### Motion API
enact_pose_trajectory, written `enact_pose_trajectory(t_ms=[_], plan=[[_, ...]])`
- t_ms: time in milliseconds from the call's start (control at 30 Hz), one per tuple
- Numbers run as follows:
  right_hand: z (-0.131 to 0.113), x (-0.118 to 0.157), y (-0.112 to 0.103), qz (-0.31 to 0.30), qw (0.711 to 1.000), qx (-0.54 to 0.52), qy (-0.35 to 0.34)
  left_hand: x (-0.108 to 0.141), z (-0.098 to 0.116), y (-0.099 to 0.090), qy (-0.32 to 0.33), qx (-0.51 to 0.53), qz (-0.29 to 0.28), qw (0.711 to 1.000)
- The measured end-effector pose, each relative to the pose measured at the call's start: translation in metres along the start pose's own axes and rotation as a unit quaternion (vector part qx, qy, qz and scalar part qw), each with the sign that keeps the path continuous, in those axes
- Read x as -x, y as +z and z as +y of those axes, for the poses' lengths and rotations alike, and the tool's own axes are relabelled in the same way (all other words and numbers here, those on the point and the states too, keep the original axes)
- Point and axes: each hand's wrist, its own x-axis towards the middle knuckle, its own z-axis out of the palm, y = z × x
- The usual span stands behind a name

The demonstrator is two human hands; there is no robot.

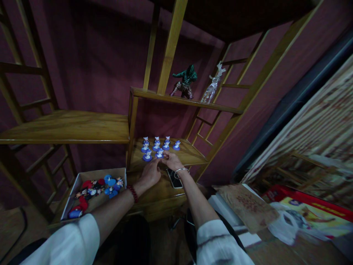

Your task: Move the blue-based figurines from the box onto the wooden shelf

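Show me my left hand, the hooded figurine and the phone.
Left hand (150,173), head view: back of the hand.
Hooded figurine (189,76), head view: its torso.
Phone (174,180), head view: its dark screen.

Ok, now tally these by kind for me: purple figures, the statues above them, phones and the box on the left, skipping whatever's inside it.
Purple figures: 9 visible
Statues: 2
Phone: 1
Box: 1
Total: 13
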Motion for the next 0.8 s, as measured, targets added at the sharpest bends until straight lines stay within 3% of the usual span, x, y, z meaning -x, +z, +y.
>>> enact_pose_trajectory(t_ms=[300, 667, 800], plan=[[0.005, -0.0037, 0.0026, 0.015, 0.999, -0.03, 0.001, 0.0009, 0.0006, 0.0003, 0.022, -0.043, 0.006, 0.999], [0.0034, -0.0024, 0.0028, 0.017, 1.0, -0.013, 0.006, 0.0048, 0.0012, 0.0004, -0.009, 0.018, 0.016, 1.0], [0.0027, -0.0034, 0.0042, 0.014, 1.0, -0.006, 0.007, 0.0051, 0.0036, -0.0013, -0.034, -0.005, -0.002, 0.999]])
